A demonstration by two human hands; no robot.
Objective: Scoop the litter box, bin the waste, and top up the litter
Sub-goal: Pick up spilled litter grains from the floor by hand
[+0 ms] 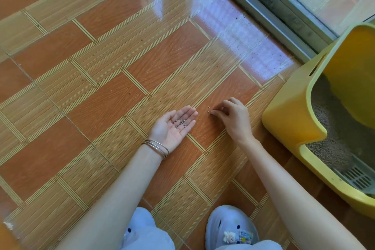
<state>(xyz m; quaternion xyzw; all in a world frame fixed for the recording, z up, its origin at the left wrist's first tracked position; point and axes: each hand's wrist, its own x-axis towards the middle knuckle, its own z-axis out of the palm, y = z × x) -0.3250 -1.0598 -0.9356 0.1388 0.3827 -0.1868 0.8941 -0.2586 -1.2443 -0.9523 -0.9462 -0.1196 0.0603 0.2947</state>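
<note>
Head view, looking down past both forearms: a yellow litter box (292, 119) stands on the floor at the right edge, against a sliding door track (269, 12), grey litter (332, 128) filling its open tray and a slotted grey panel (358, 176) (a sifting step or a scoop, hard to tell which) at its near lip. Just left of the box, the right hand (233, 115) reaches down to the patterned tile floor (91, 79), thumb and forefinger drawn together at the tips on or right beside a stray litter granule (209, 111); whether the grain is already off the tile cannot be told. The left hand (174, 126) lies palm up near it, fingers straight and close together, a small heap of collected granules (181, 123) resting in the cupped palm, thin bangles (156, 148) at the wrist. Pale clogs (231, 227) show at the bottom edge.

By the look of it, the step is tidying scattered litter around the box. Doing it well probably means keeping the left palm level and slightly cupped so nothing rolls off, bringing it close under each pinch, and checking the dark specks farther out toward the door track before emptying the handful.
</note>
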